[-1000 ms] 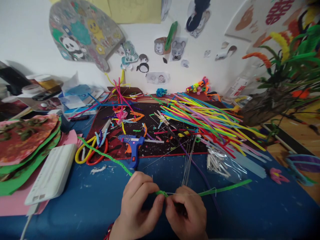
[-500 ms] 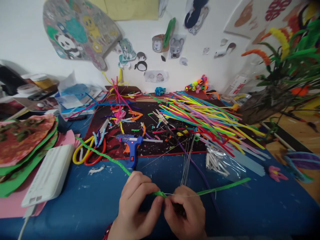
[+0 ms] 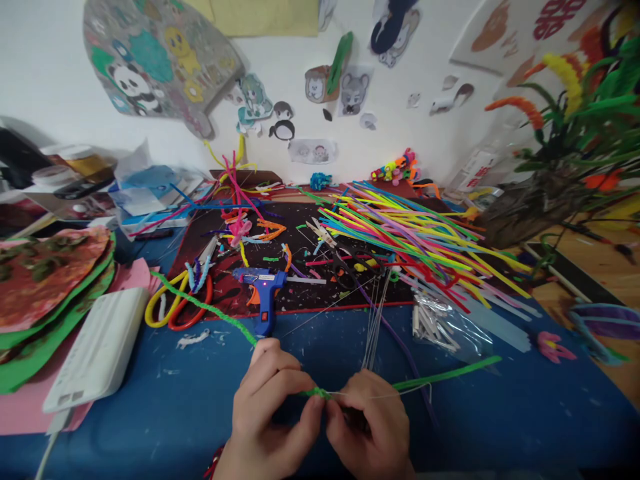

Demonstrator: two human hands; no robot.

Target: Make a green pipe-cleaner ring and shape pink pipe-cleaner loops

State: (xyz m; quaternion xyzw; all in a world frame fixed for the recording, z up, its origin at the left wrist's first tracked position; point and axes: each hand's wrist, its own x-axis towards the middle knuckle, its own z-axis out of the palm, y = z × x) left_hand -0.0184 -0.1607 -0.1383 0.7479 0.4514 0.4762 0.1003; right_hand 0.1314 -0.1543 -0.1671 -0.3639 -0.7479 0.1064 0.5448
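Note:
My left hand (image 3: 275, 407) is closed, pinching a green pipe cleaner (image 3: 220, 317) between thumb and index finger. Its twisted length runs up and left past the scissors. Close beside it, my right hand (image 3: 370, 423) is closed on the same pipe cleaner, whose straight end sticks out to the right. A thin wire (image 3: 387, 396) comes off the pinched spot and passes over my right fingers to a bent tip. What lies inside the right palm is hidden. Beyond the hands rests a blue glue gun (image 3: 266, 300) with its small light on.
Yellow and red handled scissors (image 3: 191, 313) lie left, near a white power bank (image 3: 99, 350). Colourful pipe cleaners (image 3: 400, 227) pile up behind, with black-handled scissors (image 3: 345, 247). Thin wires (image 3: 377, 327) stretch toward my right hand. A plastic bag of white sticks (image 3: 440, 323) sits right.
Both hands have shifted very slightly left, still pinching the green pipe cleaner. The thin wire's right end has moved a little. Everything else stays in place.

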